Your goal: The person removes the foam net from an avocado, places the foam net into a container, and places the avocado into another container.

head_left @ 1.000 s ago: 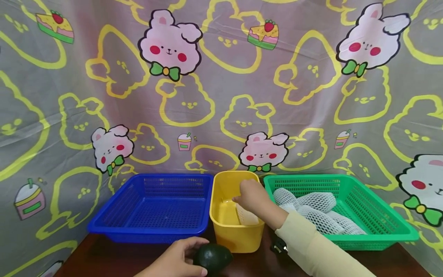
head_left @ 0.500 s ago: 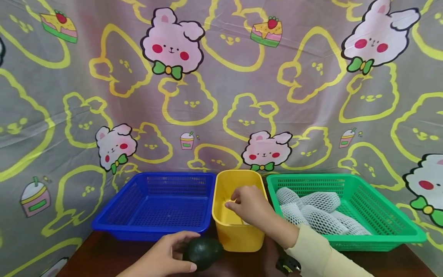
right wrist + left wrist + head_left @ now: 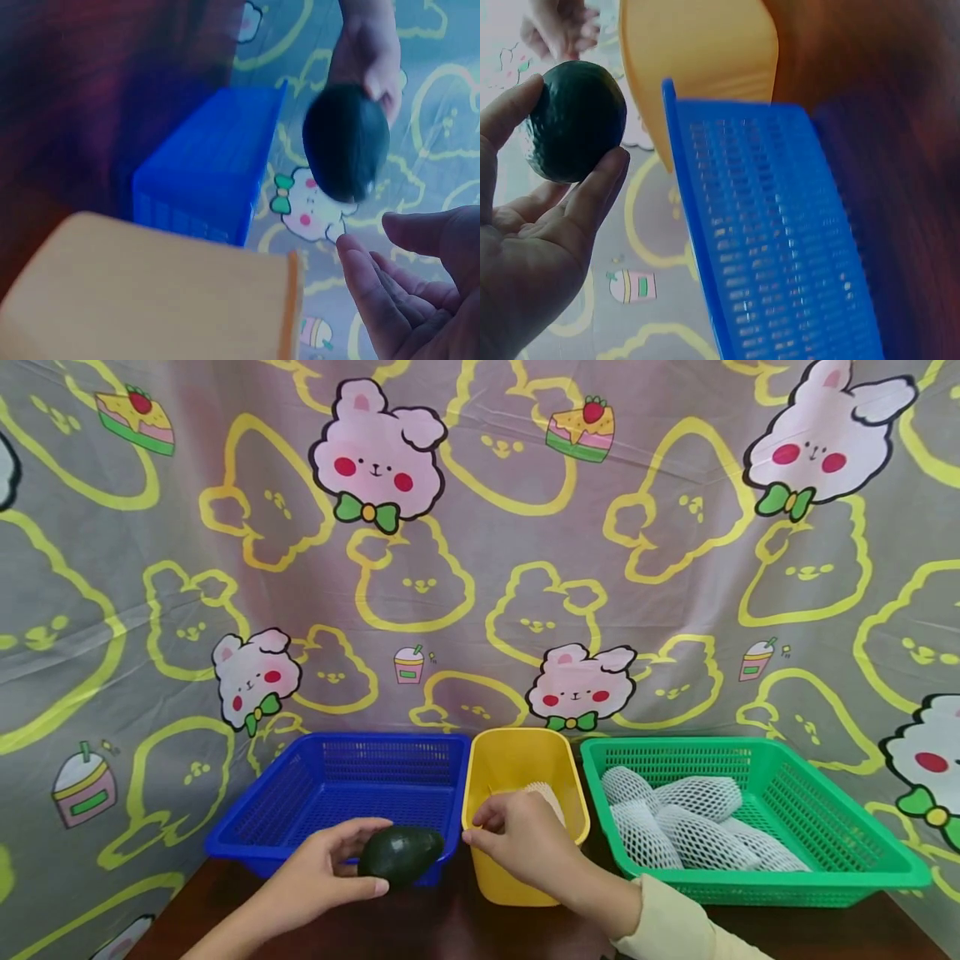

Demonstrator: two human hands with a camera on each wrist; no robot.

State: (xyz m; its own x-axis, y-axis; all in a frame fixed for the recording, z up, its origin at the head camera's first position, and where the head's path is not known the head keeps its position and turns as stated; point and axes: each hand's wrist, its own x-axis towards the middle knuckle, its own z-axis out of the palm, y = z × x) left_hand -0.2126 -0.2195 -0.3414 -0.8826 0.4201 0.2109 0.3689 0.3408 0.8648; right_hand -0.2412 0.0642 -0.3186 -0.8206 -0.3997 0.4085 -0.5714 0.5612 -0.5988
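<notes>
Bright, even light; blurry wrist views

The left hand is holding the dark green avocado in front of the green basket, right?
Not quite. The left hand does hold the dark green avocado, but in front of the blue basket, not the green basket. The head view shows this.

We see a staged home-style recording corner: cartoon bunny backdrop cloth [image 3: 480, 568] across the upper frame, dark wooden bench [image 3: 450, 931] at bottom, blue basket [image 3: 300, 810], yellow tub [image 3: 517, 760], green basket [image 3: 825, 810] in a row.
</notes>
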